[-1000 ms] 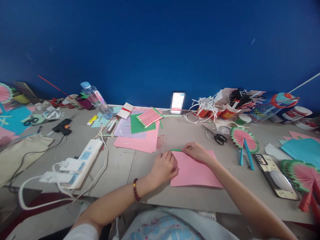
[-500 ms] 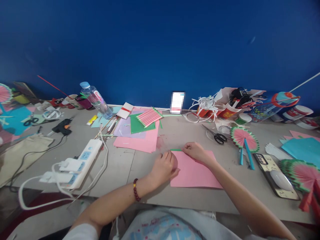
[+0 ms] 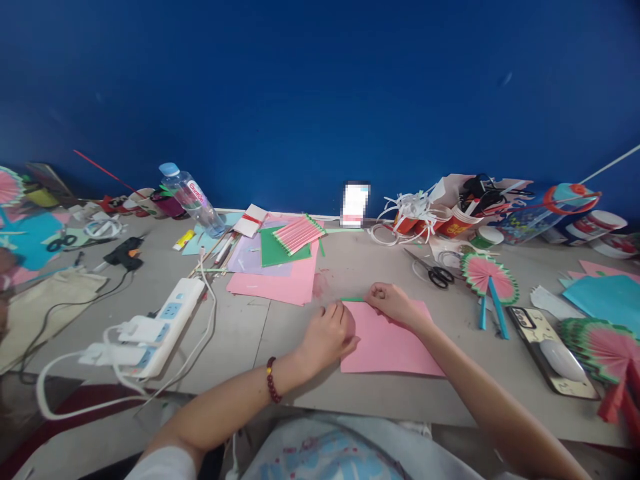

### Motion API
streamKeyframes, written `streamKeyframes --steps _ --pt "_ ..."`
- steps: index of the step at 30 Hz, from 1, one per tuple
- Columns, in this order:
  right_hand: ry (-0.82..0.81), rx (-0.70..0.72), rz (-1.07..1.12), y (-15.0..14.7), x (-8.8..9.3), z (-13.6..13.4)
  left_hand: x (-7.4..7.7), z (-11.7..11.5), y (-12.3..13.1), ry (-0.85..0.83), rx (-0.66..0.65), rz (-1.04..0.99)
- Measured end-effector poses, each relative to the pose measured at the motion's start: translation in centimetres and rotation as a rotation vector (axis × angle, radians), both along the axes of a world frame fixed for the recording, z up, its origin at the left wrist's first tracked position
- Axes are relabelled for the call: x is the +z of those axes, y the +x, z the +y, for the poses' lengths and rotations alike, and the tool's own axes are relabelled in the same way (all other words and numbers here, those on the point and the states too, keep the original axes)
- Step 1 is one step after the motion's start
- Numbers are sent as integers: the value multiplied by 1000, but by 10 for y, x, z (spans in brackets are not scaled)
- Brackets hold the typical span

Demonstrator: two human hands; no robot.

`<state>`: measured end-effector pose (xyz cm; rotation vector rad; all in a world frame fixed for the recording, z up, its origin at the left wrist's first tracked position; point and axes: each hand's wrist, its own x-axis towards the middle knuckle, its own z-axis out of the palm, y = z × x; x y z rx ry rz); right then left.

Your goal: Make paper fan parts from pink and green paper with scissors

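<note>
A pink sheet of paper (image 3: 387, 347) lies flat near the table's front edge, with a narrow green paper strip (image 3: 353, 299) along its far edge. My left hand (image 3: 327, 335) is curled over the sheet's left side, its fingertips at the strip's left end. Pinched fingers of my right hand (image 3: 391, 305) press at the strip's right part, where the hand hides the rest of it. Beyond my hands, a pleated pink paper (image 3: 299, 235) with green ends rests on a green sheet (image 3: 273, 251).
Scissors (image 3: 436, 272) lie beyond my right hand, near a finished paper fan (image 3: 490, 277) and a phone (image 3: 550, 353). On the left are a power strip (image 3: 173, 317) with cables, a glue gun (image 3: 125, 255) and a leaning bottle (image 3: 195, 200). Cups (image 3: 457, 223) stand along the wall.
My hands and the pink sheet hold almost the same position. At the far left edge, a dark blurred shape, perhaps part of another person, has come into view.
</note>
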<state>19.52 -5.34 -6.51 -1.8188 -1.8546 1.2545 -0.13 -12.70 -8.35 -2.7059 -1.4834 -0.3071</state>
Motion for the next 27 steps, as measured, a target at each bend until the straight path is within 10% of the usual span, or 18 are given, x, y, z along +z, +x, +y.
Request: streamKeyframes --steps 27 --pt "3 -13 -95 -3 3 2 1 0 -1 -28 -12 26"
